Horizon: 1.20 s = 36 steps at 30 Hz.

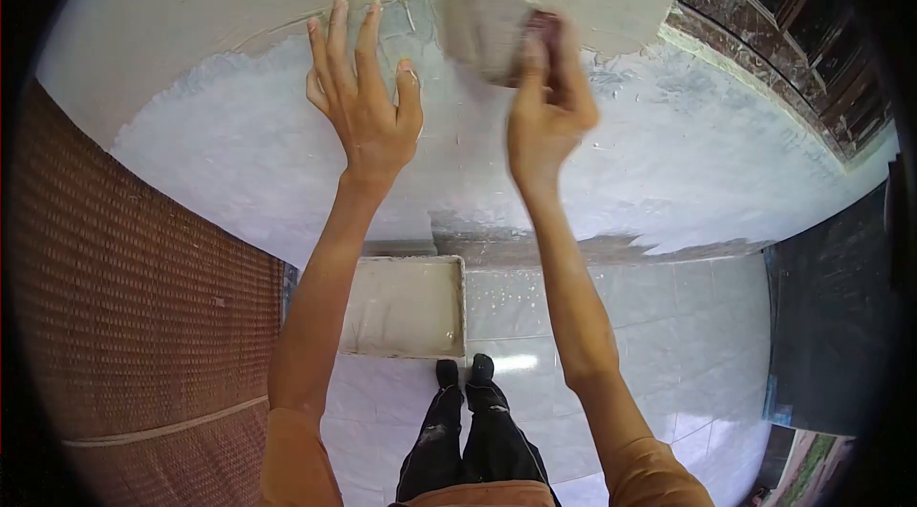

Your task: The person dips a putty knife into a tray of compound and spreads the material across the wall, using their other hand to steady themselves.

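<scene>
My right hand grips the dark reddish handle of a broad plastering trowel, slightly blurred. Its wide greyish blade lies close over the wall, where the cream surface above meets the whiter band below. To the left, my left hand is spread with fingers up over the wall, holding nothing. White smears mark its thumb. Between the two hands runs a patch of wet-looking coating with ridges along its upper edge.
A shallow tray of pale paste stands on the tiled floor at the wall's foot, by my feet. Woven matting hangs at left. A paint-spattered wooden window frame is upper right; a dark panel stands at right.
</scene>
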Motion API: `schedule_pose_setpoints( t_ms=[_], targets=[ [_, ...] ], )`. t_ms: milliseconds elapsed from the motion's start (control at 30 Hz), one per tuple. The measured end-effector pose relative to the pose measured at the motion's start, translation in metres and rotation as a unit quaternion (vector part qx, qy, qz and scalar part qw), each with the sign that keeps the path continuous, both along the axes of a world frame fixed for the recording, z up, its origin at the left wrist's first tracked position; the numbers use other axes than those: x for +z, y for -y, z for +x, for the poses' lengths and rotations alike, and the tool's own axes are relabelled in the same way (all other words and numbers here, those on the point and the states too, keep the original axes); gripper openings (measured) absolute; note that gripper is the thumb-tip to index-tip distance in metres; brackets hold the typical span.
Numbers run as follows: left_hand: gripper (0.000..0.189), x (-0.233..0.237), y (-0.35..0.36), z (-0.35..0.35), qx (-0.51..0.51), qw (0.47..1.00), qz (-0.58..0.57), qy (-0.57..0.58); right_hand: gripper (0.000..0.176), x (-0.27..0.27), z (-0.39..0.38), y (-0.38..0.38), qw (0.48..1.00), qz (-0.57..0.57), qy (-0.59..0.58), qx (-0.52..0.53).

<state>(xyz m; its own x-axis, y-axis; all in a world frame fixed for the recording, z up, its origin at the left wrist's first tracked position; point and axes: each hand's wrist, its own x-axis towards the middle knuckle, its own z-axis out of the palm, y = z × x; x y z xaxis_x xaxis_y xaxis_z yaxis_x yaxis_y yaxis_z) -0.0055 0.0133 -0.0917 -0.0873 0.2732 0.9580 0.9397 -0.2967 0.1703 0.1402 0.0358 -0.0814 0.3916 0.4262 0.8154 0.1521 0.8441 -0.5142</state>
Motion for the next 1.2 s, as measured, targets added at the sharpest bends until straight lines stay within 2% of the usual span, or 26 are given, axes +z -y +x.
schedule_pose_setpoints(
  t_ms=[67, 100, 133, 200, 267, 300, 333, 400, 533, 600, 667, 733, 800, 833, 867, 900, 933, 1000, 1067, 1133, 1200],
  targets=[
    [0.057, 0.0, 0.001, 0.001, 0.001, 1.0, -0.003, 0.006, 0.037, 0.0, 0.041, -0.01, 0.996, -0.022, -0.087, -0.028],
    [0.057, -0.001, 0.001, 0.001, -0.001, 1.0, -0.001, 0.0, 0.035, 0.011, 0.06, 0.004, 0.987, -0.054, -0.149, 0.002],
    [0.057, -0.002, 0.001, 0.0, -0.002, 1.0, 0.001, -0.005, 0.036, 0.017, 0.07, 0.01, 0.983, -0.009, -0.184, 0.008],
    [0.057, -0.001, 0.002, -0.002, 0.003, 1.0, -0.001, -0.006, 0.034, 0.023, 0.07, 0.019, 0.979, 0.005, -0.199, 0.032],
    [0.056, -0.003, 0.001, 0.0, 0.0, 1.0, -0.008, -0.008, 0.032, 0.013, 0.044, 0.012, 0.996, -0.001, -0.087, -0.013],
    [0.056, -0.004, 0.0, -0.001, 0.001, 1.0, -0.006, 0.002, 0.033, 0.01, 0.023, 0.018, 0.999, -0.022, -0.026, 0.025],
    [0.056, -0.004, -0.002, -0.001, 0.001, 1.0, -0.003, 0.012, 0.038, -0.002, 0.003, 0.007, 0.998, 0.029, -0.024, 0.06],
    [0.056, -0.003, -0.002, -0.002, 0.0, 1.0, -0.001, 0.01, 0.035, -0.005, 0.006, 0.002, 0.998, -0.03, -0.016, 0.043],
    [0.056, -0.001, 0.0, -0.005, 0.002, 1.0, -0.005, 0.008, 0.036, 0.007, 0.09, -0.005, 0.984, -0.036, -0.174, -0.007],
    [0.056, 0.001, 0.0, -0.006, 0.008, 1.0, -0.005, 0.005, 0.037, 0.017, 0.095, 0.007, 0.973, -0.012, -0.229, 0.029],
    [0.055, 0.001, -0.002, -0.004, 0.006, 1.0, -0.008, -0.001, 0.037, 0.016, 0.066, 0.012, 0.987, -0.05, -0.15, 0.04],
    [0.055, 0.002, -0.004, -0.003, 0.011, 1.0, -0.001, 0.011, 0.036, 0.005, 0.019, 0.01, 0.997, -0.024, -0.042, 0.058],
    [0.055, 0.0, -0.006, 0.0, 0.009, 1.0, 0.003, 0.008, 0.036, 0.001, -0.002, 0.004, 0.991, -0.016, -0.049, 0.125],
    [0.055, 0.0, -0.006, -0.001, 0.013, 1.0, 0.007, 0.007, 0.036, 0.004, 0.007, -0.004, 0.997, -0.006, -0.048, 0.052],
    [0.055, 0.0, -0.004, -0.002, 0.013, 1.0, 0.007, 0.006, 0.035, 0.008, 0.03, -0.006, 0.993, -0.068, -0.082, 0.057],
    [0.054, 0.0, -0.002, -0.001, 0.008, 1.0, 0.002, 0.003, 0.038, 0.003, 0.057, -0.02, 0.993, -0.03, -0.117, 0.01],
    [0.054, 0.001, -0.001, -0.002, 0.005, 1.0, -0.001, 0.001, 0.04, 0.012, 0.078, -0.007, 0.981, -0.062, -0.179, 0.037],
    [0.054, 0.002, -0.001, -0.004, 0.011, 1.0, 0.004, -0.005, 0.039, 0.028, 0.1, 0.002, 0.973, 0.001, -0.232, -0.006],
    [0.055, 0.003, -0.003, -0.006, 0.009, 1.0, 0.005, -0.016, 0.038, 0.03, 0.087, 0.012, 0.978, -0.02, -0.202, 0.037],
    [0.055, 0.004, -0.005, -0.006, 0.013, 1.0, 0.016, -0.012, 0.036, 0.023, 0.043, 0.013, 0.989, -0.07, -0.105, 0.08],
    [0.055, 0.002, -0.006, -0.006, 0.015, 1.0, 0.014, -0.006, 0.036, 0.018, -0.012, 0.011, 0.982, 0.009, -0.081, 0.172]
  ],
)
